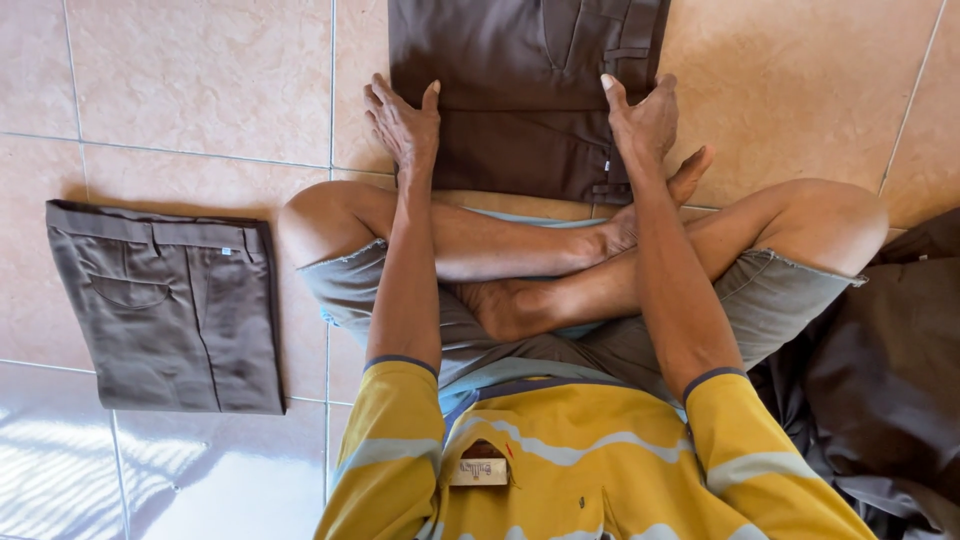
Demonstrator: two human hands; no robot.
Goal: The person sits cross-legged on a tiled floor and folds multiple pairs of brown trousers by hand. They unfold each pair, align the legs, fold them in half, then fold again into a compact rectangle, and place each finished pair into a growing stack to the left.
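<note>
The fingers of the left hand (403, 122) were spread and pressed flat on the left edge of the folded dark brown trousers (520, 95), the thumb lying on the cloth and the other fingers reaching over onto the tile beside it; nothing was pinched or gripped. The fingers of the right hand (643, 118) lay on the trousers' right edge near the waistband and belt loops, loosely curled with the thumb pointing up the cloth, pressing rather than clasping, though whether a fingertip held the fold could not be told. The trousers lay on the tiled floor (200, 80) straight ahead of the person, just beyond the crossed bare legs (560, 270), with both forearms stretched out over the knees to reach them. The person sat cross-legged in grey cut-off shorts (760, 290) and a yellow striped shirt (590, 460). To the person's left, well apart from the hands, a second pair of trousers (170, 310) lay folded flat on the tiles, grey-brown in colour. At the person's right side, a heap of dark unfolded cloth (890, 370) rested against the knee.
</note>
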